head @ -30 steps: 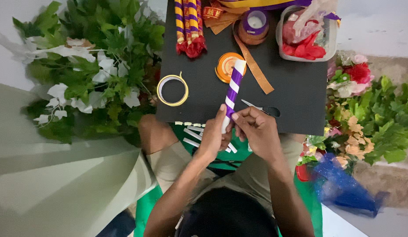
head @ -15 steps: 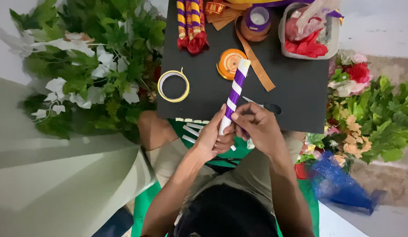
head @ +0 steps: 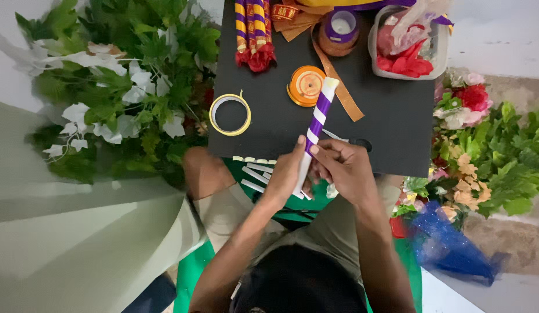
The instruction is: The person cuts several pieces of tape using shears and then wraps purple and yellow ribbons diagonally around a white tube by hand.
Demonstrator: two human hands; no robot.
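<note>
- The bottom part of the striped stick (head: 319,119) is hidden behind the left hand (head: 288,174) and the right hand (head: 345,168).
- The scissors (head: 356,141) peek out only a little past the right hand.
- The purple ribbon roll (head: 341,28) and the plastic tub (head: 406,43) are cut off by the top edge.
- The small white sticks (head: 255,174) go partly under the black board (head: 391,110).
- The blue wrap (head: 449,249) is too blurry to tell what it is.
</note>
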